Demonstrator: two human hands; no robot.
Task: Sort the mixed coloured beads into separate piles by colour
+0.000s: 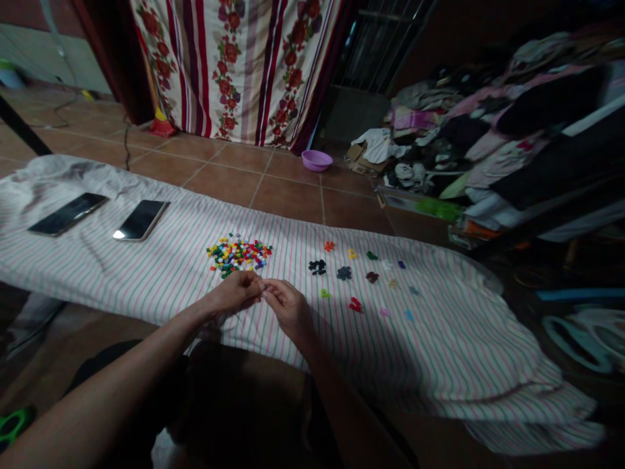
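Note:
My left hand and my right hand meet fingertip to fingertip over the striped cloth, both pinched around something small and greyish that is too tiny to make out. Just beyond my left hand lies a mixed heap of small coloured pieces. To the right of my hands, small single-colour groups are spread out, among them black pieces, dark grey pieces, orange pieces, red pieces, lime green pieces and light blue pieces.
Two phones lie at the left on the striped cloth. Beyond it, a purple basin stands on the tiled floor before a flowered curtain. Clothes are piled at the right.

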